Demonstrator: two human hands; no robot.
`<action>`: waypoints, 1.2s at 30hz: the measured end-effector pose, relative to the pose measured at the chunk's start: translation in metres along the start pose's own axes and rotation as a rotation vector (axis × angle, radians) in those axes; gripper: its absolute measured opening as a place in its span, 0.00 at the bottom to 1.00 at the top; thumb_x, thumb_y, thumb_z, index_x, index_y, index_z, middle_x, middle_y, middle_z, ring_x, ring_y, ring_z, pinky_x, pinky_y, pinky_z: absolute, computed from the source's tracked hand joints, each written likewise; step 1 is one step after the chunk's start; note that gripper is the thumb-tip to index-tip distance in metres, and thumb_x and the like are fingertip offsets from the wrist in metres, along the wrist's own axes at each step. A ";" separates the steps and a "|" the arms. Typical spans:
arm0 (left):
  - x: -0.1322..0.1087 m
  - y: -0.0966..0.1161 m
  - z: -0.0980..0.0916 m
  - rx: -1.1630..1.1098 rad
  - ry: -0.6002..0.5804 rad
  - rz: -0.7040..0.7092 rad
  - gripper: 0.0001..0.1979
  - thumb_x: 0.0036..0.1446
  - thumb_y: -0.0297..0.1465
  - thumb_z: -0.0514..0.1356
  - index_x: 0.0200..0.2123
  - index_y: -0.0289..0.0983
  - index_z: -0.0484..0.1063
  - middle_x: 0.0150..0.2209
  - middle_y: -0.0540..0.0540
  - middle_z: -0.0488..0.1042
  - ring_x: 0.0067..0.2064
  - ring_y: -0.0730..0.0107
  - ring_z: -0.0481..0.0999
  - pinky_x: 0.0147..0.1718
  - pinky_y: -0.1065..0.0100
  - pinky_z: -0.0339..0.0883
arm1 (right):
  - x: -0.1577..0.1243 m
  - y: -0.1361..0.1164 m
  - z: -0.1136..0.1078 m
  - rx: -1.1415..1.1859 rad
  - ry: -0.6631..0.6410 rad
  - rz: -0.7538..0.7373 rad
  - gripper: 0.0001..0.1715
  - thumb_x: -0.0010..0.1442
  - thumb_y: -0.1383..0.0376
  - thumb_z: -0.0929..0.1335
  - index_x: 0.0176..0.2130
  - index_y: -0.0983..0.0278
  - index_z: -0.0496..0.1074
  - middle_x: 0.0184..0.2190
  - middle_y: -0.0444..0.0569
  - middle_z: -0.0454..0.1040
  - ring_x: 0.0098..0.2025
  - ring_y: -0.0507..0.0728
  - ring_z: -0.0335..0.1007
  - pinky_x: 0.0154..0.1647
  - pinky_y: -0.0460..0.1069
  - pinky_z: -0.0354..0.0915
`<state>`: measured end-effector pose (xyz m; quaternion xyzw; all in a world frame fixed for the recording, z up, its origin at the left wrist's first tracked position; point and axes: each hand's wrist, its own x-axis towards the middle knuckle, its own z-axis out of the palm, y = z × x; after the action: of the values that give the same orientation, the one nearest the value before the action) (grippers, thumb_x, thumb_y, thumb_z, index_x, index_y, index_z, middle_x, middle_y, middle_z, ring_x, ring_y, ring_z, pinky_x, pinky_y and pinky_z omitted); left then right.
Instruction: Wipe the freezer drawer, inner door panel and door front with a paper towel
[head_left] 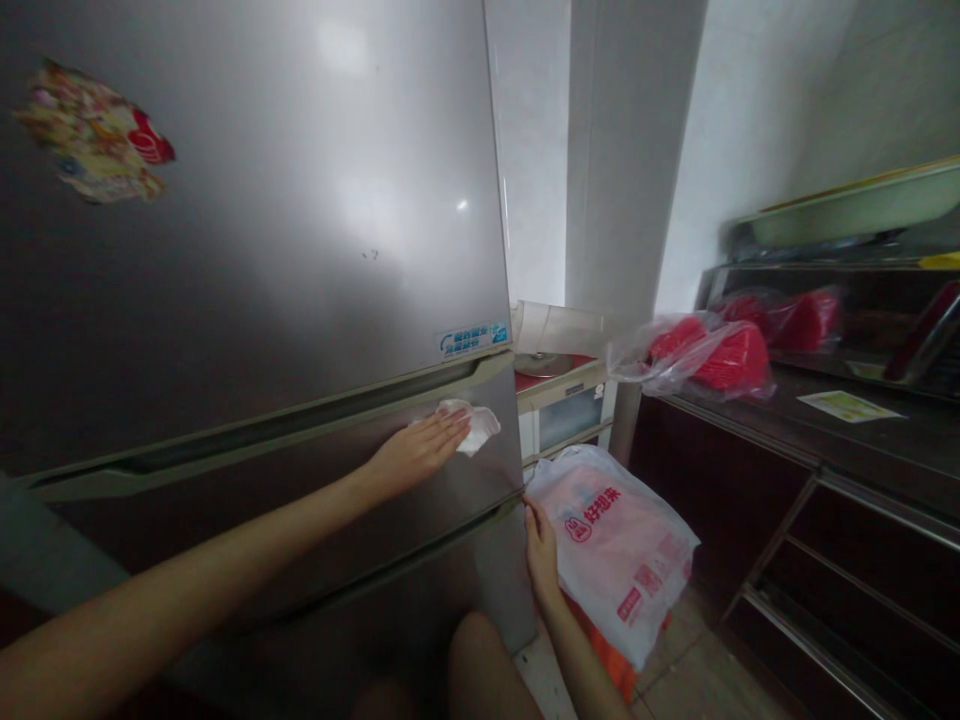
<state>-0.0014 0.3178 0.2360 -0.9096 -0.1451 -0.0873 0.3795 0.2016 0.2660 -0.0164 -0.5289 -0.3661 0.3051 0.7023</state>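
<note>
My left hand (421, 452) presses a crumpled white tissue (480, 428) against the front of a silver refrigerator (337, 220). The tissue lies on the middle drawer front (480, 480), just below a recessed handle groove, its loose end showing past my fingertips. Lower down, my right hand (541, 548) grips the refrigerator's right edge near the gap between two drawers, its fingers partly hidden. Close beside that hand is a white plastic bag (615, 545) with red print. A worn, colourful sticker (97, 135) and a blue label (472, 340) are on the upper door.
Behind the bag stands a pale appliance (570, 415) with a round metal lid on top. Red items in clear plastic (709, 355) lie on the dark counter (847, 450) to the right, near a leaflet (850, 405). My knee (487, 670) is close to the bottom drawer.
</note>
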 end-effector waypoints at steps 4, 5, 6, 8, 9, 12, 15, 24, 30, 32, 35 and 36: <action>0.008 -0.004 -0.019 0.037 0.024 -0.096 0.20 0.64 0.22 0.45 0.58 0.29 0.62 0.61 0.36 0.64 0.65 0.62 0.56 0.64 0.55 0.49 | 0.000 0.000 0.003 -0.012 -0.004 0.005 0.29 0.56 0.47 0.63 0.45 0.65 0.75 0.48 0.55 0.76 0.53 0.62 0.68 0.59 0.57 0.59; 0.008 0.000 -0.020 0.027 0.029 -0.093 0.21 0.64 0.22 0.45 0.58 0.30 0.62 0.62 0.38 0.63 0.66 0.63 0.54 0.64 0.54 0.48 | 0.000 0.000 0.003 -0.013 -0.006 -0.001 0.29 0.56 0.47 0.63 0.45 0.64 0.75 0.47 0.55 0.76 0.53 0.62 0.69 0.58 0.57 0.60; 0.007 0.005 -0.019 0.012 0.036 -0.074 0.21 0.65 0.22 0.45 0.59 0.32 0.61 0.62 0.39 0.62 0.67 0.64 0.52 0.65 0.54 0.47 | 0.001 -0.001 0.003 -0.013 -0.007 -0.009 0.28 0.56 0.47 0.63 0.45 0.64 0.75 0.47 0.55 0.76 0.52 0.61 0.69 0.58 0.57 0.60; 0.004 0.017 -0.014 -0.019 0.050 -0.010 0.20 0.65 0.23 0.46 0.59 0.35 0.61 0.63 0.42 0.61 0.67 0.65 0.51 0.65 0.55 0.48 | 0.002 -0.002 0.002 -0.014 -0.011 -0.028 0.28 0.56 0.47 0.63 0.44 0.64 0.76 0.46 0.54 0.77 0.52 0.61 0.69 0.57 0.57 0.60; 0.002 0.023 -0.009 -0.034 0.056 0.026 0.19 0.65 0.24 0.47 0.58 0.36 0.62 0.64 0.43 0.60 0.67 0.65 0.52 0.64 0.56 0.48 | 0.003 -0.003 0.001 -0.016 -0.013 -0.036 0.28 0.57 0.47 0.63 0.43 0.64 0.76 0.46 0.54 0.77 0.51 0.61 0.70 0.57 0.57 0.60; -0.002 0.036 0.007 -0.078 0.044 0.081 0.18 0.64 0.25 0.50 0.56 0.37 0.65 0.63 0.40 0.61 0.65 0.62 0.58 0.63 0.55 0.51 | 0.004 -0.004 0.000 -0.016 -0.019 -0.041 0.27 0.57 0.47 0.63 0.43 0.64 0.76 0.45 0.54 0.77 0.51 0.61 0.69 0.57 0.57 0.60; -0.005 0.041 0.019 -0.107 0.008 0.055 0.16 0.62 0.26 0.54 0.54 0.38 0.67 0.62 0.37 0.62 0.64 0.60 0.60 0.61 0.55 0.54 | 0.004 -0.002 -0.003 -0.010 -0.026 -0.019 0.28 0.57 0.47 0.63 0.43 0.64 0.76 0.45 0.55 0.77 0.51 0.62 0.70 0.57 0.57 0.60; 0.001 0.033 0.026 -0.143 -0.040 0.066 0.19 0.63 0.22 0.48 0.57 0.34 0.64 0.59 0.38 0.67 0.62 0.66 0.63 0.60 0.61 0.56 | 0.006 0.009 -0.006 -0.007 -0.029 -0.003 0.27 0.56 0.46 0.63 0.41 0.64 0.77 0.43 0.54 0.78 0.47 0.62 0.70 0.52 0.57 0.64; 0.006 0.029 0.005 -0.179 -0.021 0.061 0.14 0.64 0.25 0.48 0.45 0.33 0.71 0.53 0.39 0.74 0.56 0.65 0.71 0.54 0.64 0.64 | 0.007 0.009 -0.008 0.031 -0.019 0.030 0.26 0.56 0.47 0.64 0.40 0.63 0.76 0.44 0.54 0.77 0.48 0.62 0.70 0.51 0.57 0.65; 0.009 0.030 -0.010 -0.295 -0.101 -0.014 0.13 0.65 0.28 0.48 0.44 0.36 0.72 0.48 0.42 0.77 0.48 0.66 0.76 0.46 0.67 0.67 | 0.007 0.009 -0.009 0.033 -0.017 0.034 0.25 0.56 0.47 0.64 0.40 0.63 0.76 0.43 0.54 0.77 0.48 0.62 0.70 0.51 0.57 0.64; 0.014 0.033 -0.029 -0.572 -0.267 -0.302 0.16 0.66 0.36 0.46 0.37 0.38 0.72 0.32 0.48 0.78 0.33 0.70 0.76 0.32 0.72 0.65 | 0.008 0.008 -0.011 0.039 -0.011 0.016 0.25 0.56 0.48 0.64 0.39 0.63 0.77 0.42 0.54 0.78 0.47 0.62 0.72 0.50 0.57 0.65; 0.015 0.033 -0.034 -0.682 -0.298 -0.402 0.19 0.66 0.39 0.45 0.33 0.38 0.72 0.28 0.49 0.76 0.30 0.70 0.74 0.30 0.73 0.62 | 0.009 0.007 -0.012 0.041 -0.002 -0.001 0.24 0.56 0.48 0.65 0.39 0.63 0.77 0.41 0.54 0.79 0.46 0.61 0.72 0.50 0.56 0.66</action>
<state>0.0222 0.2743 0.2413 -0.9393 -0.3359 -0.0700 0.0072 0.2160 0.2687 -0.0239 -0.5140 -0.3607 0.3127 0.7127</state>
